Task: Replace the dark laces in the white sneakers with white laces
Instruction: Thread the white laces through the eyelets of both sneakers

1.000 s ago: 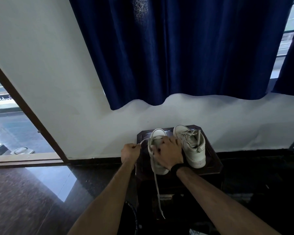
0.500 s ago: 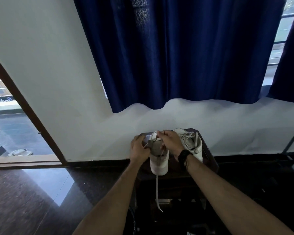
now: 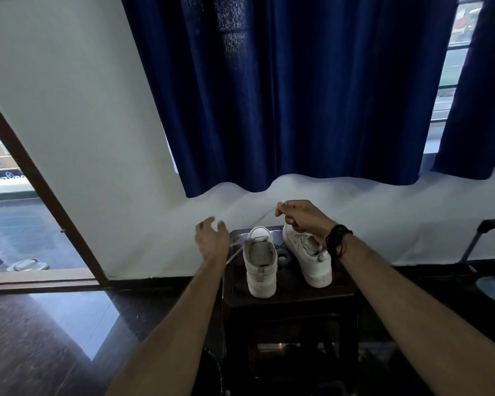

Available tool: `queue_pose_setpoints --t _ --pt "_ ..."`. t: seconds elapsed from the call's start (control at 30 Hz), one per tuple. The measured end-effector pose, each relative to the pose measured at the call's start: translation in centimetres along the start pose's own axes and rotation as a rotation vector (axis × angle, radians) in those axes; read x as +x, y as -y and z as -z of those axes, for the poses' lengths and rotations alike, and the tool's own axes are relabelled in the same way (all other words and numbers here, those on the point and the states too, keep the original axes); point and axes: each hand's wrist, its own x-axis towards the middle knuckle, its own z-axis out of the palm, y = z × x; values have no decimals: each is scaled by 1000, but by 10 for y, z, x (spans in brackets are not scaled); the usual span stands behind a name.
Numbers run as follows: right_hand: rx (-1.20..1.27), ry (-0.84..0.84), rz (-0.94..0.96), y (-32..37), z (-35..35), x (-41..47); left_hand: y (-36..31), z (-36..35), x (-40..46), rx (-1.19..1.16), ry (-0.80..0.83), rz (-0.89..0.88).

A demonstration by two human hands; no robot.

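my right hand (image 3: 303,221) pinches the white lace (image 3: 265,215) above the left sneaker (image 3: 260,261). left hand (image 3: 212,241) blurred, fingers loosely spread, lace end beside it.

A home room: long navy fabric curtains (image 3: 297,90) hang over a window in a plain white wall (image 3: 77,118), above glossy dark stone floor (image 3: 40,338), beside an open brown-framed doorway (image 3: 43,192).

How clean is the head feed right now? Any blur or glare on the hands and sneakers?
Head view: left hand is motion-blurred; right hand and both sneakers are fairly sharp but dim. Window glare pools on the floor. Wide-angle bending curves the door frame.
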Motion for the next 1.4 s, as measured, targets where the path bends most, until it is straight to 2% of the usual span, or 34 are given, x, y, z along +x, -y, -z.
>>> queue_pose_setpoints --t 0.07,0.13,0.2,0.3,0.43,0.5,0.53,0.57,0.6,0.63,0.67,0.73,0.8,0.93,1.0,1.07,1.17,1.23,1.3,1.4 --pt "-137 -4 52 1 -13 4 -17 -6 -15 -241 307 -152" --pt "-217 -40 92 -3 -24 12 -38 -10 -30 -271 632 -161" --pt "-237 -87 106 -9 -25 18 -45 -10 -36 -181 731 -171" --pt "-374 -53 122 -15 -9 12 -32 2 -22 -162 601 -207" --pt "-531 17 91 -33 14 4 -13 23 -2 -139 294 -57" --pt "-576 0 73 -41 17 4 -5 26 3 136 157 -17" --pt "-575 -21 78 -43 16 5 -3 25 3 337 115 -76" --pt "-581 -43 93 -43 11 5 -3 23 2 451 117 -163" --pt "-604 -62 124 -42 4 5 -4 17 1 411 187 -228" --pt "-632 -86 163 -40 -5 7 -10 10 -4 269 309 -247" --pt "-642 -109 201 -39 -14 9 -16 1 -10 106 444 -219" --pt "-609 -158 239 -39 -30 16 -29 -13 -23 -64 685 -138" --pt "-584 -208 234 -42 -37 23 -35 -18 -27 -30 776 -118" --pt "-570 -266 182 -60 -42 28 -14 -18 3 252 693 -255" --pt "-551 -364 104 -74 -44 32 -5 -18 14 343 483 -246" --pt "-610 -349 -18 -88 -51 38 -1 -21 17 332 300 -203" --pt "-824 -242 -109 -100 -66 50 -2 -38 12 351 261 -226" --pt "-927 -247 -128 -101 -73 56 -2 -51 8 389 250 -264" --pt "-847 -293 -106 -109 -76 60 3 -64 5 440 255 -293" --pt "-578 -386 -111 -127 -73 61 17 -77 2 558 183 -362"
